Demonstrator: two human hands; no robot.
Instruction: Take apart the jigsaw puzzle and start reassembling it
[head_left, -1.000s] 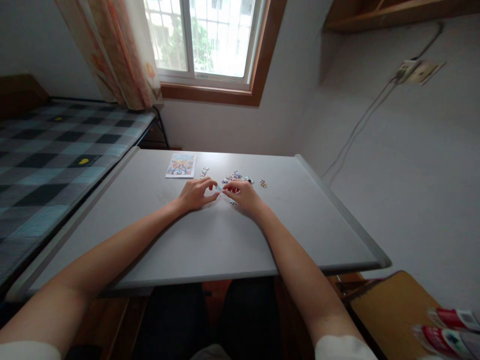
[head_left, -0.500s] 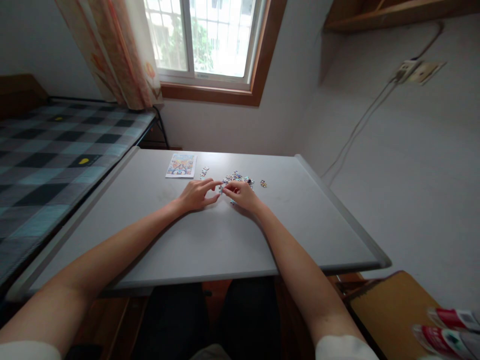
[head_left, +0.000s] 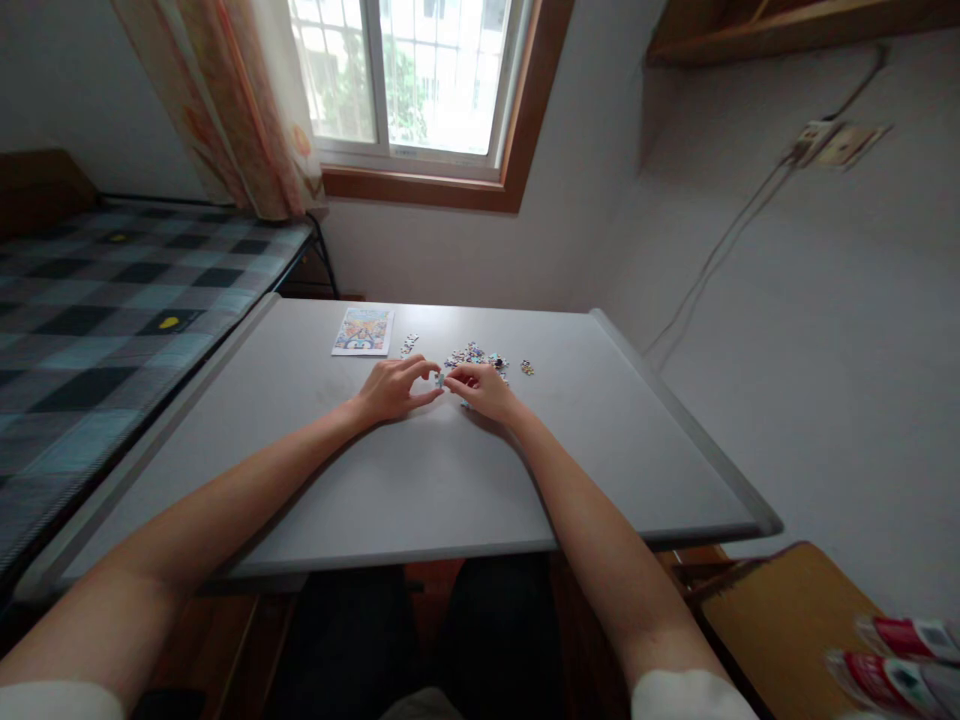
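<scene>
Over the middle of the table, my left hand (head_left: 394,388) and my right hand (head_left: 484,388) meet around a small light-blue puzzle piece (head_left: 440,380). My right thumb and forefinger pinch its right side. On the other side, my left forefinger and thumb curl round the piece at its top and bottom edges. Just behind my right hand spreads a pile of loose puzzle pieces (head_left: 474,354). Part of that pile is hidden by the hand, and a bit of another piece (head_left: 466,405) peeks out below the fingers.
A printed picture sheet (head_left: 363,332) lies at the back left of the white table (head_left: 450,480). Beside it are a few pieces (head_left: 409,344); a small cluster (head_left: 527,367) sits right of the pile. Bottles (head_left: 892,680) lie on a wooden chair (head_left: 787,630) at lower right.
My left forefinger has bent inward from a straighter pose, closing round the piece. The piece has turned slightly and shows more of its face. My right hand has barely moved.
</scene>
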